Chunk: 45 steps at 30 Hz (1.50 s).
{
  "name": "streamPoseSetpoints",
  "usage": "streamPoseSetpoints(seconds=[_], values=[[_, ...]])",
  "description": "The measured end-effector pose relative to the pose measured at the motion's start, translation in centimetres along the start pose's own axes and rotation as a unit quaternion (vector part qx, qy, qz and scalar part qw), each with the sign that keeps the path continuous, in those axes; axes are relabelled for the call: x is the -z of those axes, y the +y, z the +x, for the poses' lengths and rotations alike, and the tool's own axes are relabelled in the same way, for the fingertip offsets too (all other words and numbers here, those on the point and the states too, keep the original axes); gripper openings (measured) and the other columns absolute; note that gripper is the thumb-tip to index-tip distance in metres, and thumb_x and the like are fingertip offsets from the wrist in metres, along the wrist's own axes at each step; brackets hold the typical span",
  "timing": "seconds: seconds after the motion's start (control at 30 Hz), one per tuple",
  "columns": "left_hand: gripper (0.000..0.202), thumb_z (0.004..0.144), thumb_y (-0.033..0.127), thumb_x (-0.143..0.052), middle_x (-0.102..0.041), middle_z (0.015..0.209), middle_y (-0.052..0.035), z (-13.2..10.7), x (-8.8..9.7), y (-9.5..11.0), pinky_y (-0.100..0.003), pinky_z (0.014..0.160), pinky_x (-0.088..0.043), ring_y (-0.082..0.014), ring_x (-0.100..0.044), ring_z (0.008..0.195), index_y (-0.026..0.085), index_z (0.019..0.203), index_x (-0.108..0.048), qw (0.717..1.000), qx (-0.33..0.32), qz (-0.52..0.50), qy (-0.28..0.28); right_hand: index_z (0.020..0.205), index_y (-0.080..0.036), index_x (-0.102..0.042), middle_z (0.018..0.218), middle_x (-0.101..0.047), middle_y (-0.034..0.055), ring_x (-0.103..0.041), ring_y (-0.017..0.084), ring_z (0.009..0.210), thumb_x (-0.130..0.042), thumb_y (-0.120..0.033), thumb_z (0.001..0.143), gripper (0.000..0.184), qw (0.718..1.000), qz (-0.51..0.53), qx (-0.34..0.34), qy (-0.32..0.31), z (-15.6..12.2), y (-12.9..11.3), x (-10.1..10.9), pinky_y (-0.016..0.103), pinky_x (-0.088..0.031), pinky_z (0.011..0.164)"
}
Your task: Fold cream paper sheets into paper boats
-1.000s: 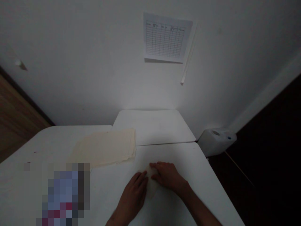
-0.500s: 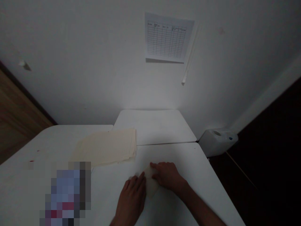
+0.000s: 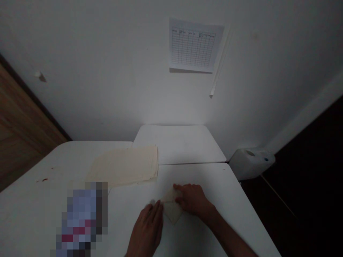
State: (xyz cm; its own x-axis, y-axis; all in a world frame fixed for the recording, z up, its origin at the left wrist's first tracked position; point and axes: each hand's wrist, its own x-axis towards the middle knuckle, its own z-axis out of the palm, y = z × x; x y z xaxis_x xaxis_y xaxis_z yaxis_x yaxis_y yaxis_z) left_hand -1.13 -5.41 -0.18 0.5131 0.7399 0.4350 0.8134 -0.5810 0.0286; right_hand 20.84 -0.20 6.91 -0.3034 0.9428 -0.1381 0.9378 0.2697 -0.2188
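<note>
Folded paper diamond [image 3: 173, 213] on tabletop [image 3: 209, 178]: prob. v. light, soft, easily creased; best taken by edges. L hand [image 3: 147, 223] flat, unspread, at its 9 o'clock corner; R hand [image 3: 192, 198] curled at 2, can't tell if pinching.

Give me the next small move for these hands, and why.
Perhaps slide the left hand along the line across the small pale sheet, toward the right hand: the left fingertips are at the sheet's left corner, where that line ends, while the right hand covers the opposite side and could steady it.
</note>
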Motion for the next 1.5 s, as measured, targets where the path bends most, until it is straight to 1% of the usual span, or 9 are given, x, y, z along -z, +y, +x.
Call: streamPoseSetpoints(seconds=[0.13, 0.3, 0.4, 0.57, 0.67, 0.9, 1.17, 1.27, 1.5], values=[[0.051, 0.084, 0.011, -0.044, -0.053, 0.138, -0.0112, 1.2, -0.5, 0.7, -0.04, 0.097, -0.048, -0.0274, -0.053, 0.121, 0.014, 0.135, -0.047, 0.997, -0.065, -0.041, -0.017, 0.136, -0.032, -0.047, 0.115, -0.067, 0.0095, -0.065, 0.029, 0.1, -0.057, -0.039, 0.084, 0.053, 1.0, 0.012, 0.008, 0.002, -0.1, 0.2, -0.2, 0.041, -0.045, 0.083], [0.058, 0.08, 0.004, -0.045, -0.051, 0.139, -0.0104, 3.1, 0.2, 0.9, -0.044, 0.095, -0.049, -0.0287, -0.053, 0.117, 0.019, 0.137, -0.045, 0.993, -0.048, -0.076, -0.079, 0.136, -0.031, -0.047, 0.117, -0.067, 0.0084, -0.064, 0.029, 0.102, -0.055, -0.043, 0.086, 0.052, 0.999, 0.037, 0.013, 0.012, -0.1, 0.6, -0.5, 0.042, -0.045, 0.085], [0.058, 0.081, 0.005, -0.046, -0.05, 0.14, -0.0104, 3.4, 0.3, 0.7, -0.046, 0.097, -0.048, -0.0292, -0.051, 0.118, 0.021, 0.136, -0.046, 0.992, -0.051, -0.081, -0.085, 0.132, -0.029, -0.051, 0.114, -0.068, 0.0078, -0.064, 0.027, 0.1, -0.056, -0.047, 0.086, 0.049, 0.998, 0.05, 0.002, 0.045, -0.3, 0.7, -1.1, 0.038, -0.045, 0.086], [0.054, 0.081, 0.006, -0.048, -0.047, 0.143, -0.0103, 3.4, -0.2, 0.7, -0.048, 0.097, -0.047, -0.0296, -0.051, 0.118, 0.02, 0.134, -0.047, 0.991, -0.048, -0.084, -0.093, 0.111, -0.031, -0.063, 0.098, -0.068, 0.0019, -0.066, 0.017, 0.082, -0.05, -0.039, 0.094, 0.023, 0.994, 0.046, 0.007, 0.095, -1.4, 0.8, -2.9, 0.025, -0.045, 0.071], [0.051, 0.08, 0.005, -0.048, -0.04, 0.148, -0.0106, 4.1, 0.0, 0.9, -0.051, 0.099, -0.045, -0.0293, -0.052, 0.118, 0.018, 0.129, -0.05, 0.988, -0.045, -0.083, -0.123, 0.097, -0.028, -0.065, 0.091, -0.065, 0.0009, -0.064, 0.013, 0.073, -0.045, -0.027, 0.096, 0.02, 0.992, 0.001, 0.043, 0.118, -2.3, 0.9, -3.8, 0.02, -0.04, 0.063], [0.034, 0.081, 0.005, -0.049, -0.04, 0.149, -0.0083, 6.3, 0.9, 1.2, -0.048, 0.097, -0.046, -0.027, -0.055, 0.115, 0.019, 0.111, -0.059, 0.982, -0.044, -0.095, -0.157, 0.12, -0.028, -0.054, 0.094, -0.06, 0.0043, -0.06, 0.016, 0.075, -0.046, -0.027, 0.094, 0.028, 0.987, -0.039, 0.076, 0.135, -4.4, 0.9, -4.0, 0.024, -0.041, 0.063], [0.019, 0.091, 0.015, -0.05, -0.058, 0.134, -0.001, 7.4, -0.9, 1.2, -0.043, 0.09, -0.053, -0.025, -0.063, 0.103, 0.023, 0.097, -0.066, 0.986, 0.035, -0.087, -0.137, 0.124, -0.03, -0.052, 0.093, -0.06, 0.0042, -0.06, 0.017, 0.077, -0.045, -0.027, 0.095, 0.03, 0.99, -0.036, 0.054, 0.122, -4.6, 0.6, -4.0, 0.026, -0.042, 0.064], [0.02, 0.091, 0.019, -0.05, -0.061, 0.13, 0.0001, 7.5, -1.4, 1.1, -0.042, 0.089, -0.054, -0.0248, -0.063, 0.103, 0.024, 0.102, -0.066, 0.985, 0.06, -0.092, -0.135, 0.122, -0.03, -0.054, 0.091, -0.061, 0.0034, -0.06, 0.016, 0.075, -0.043, -0.027, 0.096, 0.028, 0.991, -0.021, 0.04, 0.124, -4.5, 0.5, -4.1, 0.025, -0.041, 0.064], [0.038, 0.092, 0.018, -0.046, -0.057, 0.135, -0.0044, 7.9, -1.2, 0.8, -0.039, 0.088, -0.052, -0.0247, -0.061, 0.107, 0.021, 0.13, -0.052, 0.977, 0.05, -0.093, -0.184, 0.12, -0.032, -0.056, 0.088, -0.062, 0.0023, -0.06, 0.015, 0.072, -0.044, -0.028, 0.096, 0.027, 0.991, -0.007, 0.009, 0.134, -4.5, 0.1, -4.5, 0.023, -0.038, 0.063]])
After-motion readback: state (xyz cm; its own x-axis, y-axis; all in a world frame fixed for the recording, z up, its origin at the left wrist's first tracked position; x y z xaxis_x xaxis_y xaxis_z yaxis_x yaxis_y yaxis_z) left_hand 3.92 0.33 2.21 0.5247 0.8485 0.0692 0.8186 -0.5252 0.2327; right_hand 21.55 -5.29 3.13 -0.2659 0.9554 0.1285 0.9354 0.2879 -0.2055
